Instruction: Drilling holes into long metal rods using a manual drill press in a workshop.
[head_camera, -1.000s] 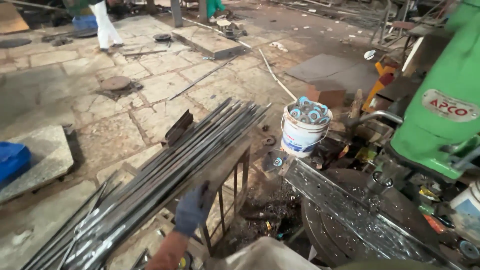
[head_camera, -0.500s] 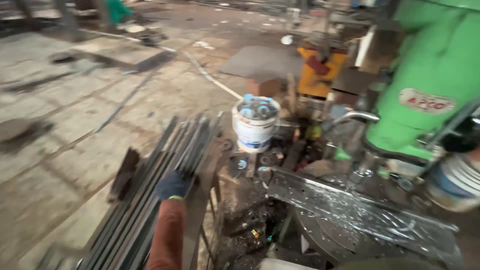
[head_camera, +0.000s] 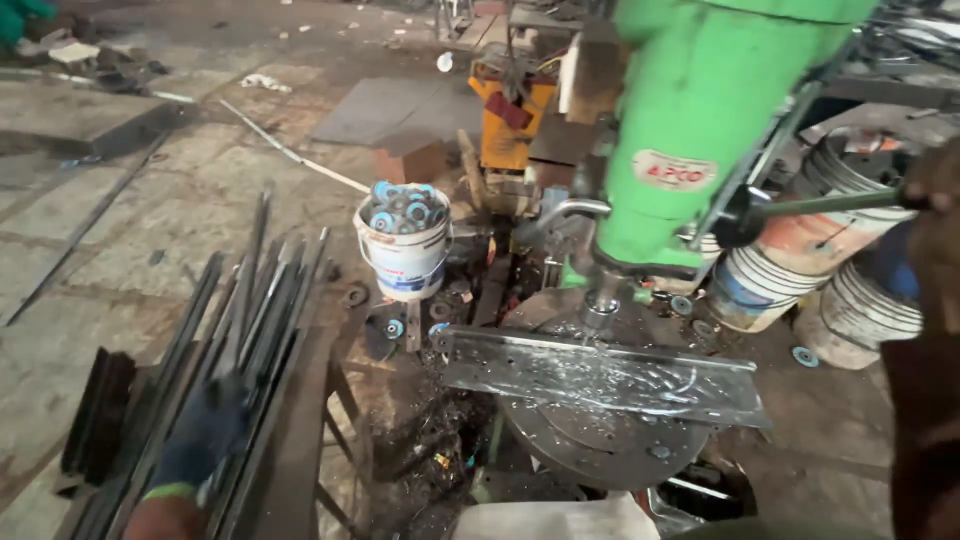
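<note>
Gloved left hand (head_camera: 205, 440) lower on rods (head_camera: 240, 330) now — right hand (head_camera: 935, 215) blurred, edge-cropped.

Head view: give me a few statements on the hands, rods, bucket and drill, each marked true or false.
1. The left hand wears a dark glove and rests on the rods. True.
2. The bucket is empty. False: it holds blue-centred discs.
3. The drill is green. True.
4. The plate under the drill is bare wood. False: it is shiny metal with holes.
5. The right hand is at the drill's lever. True.
</note>
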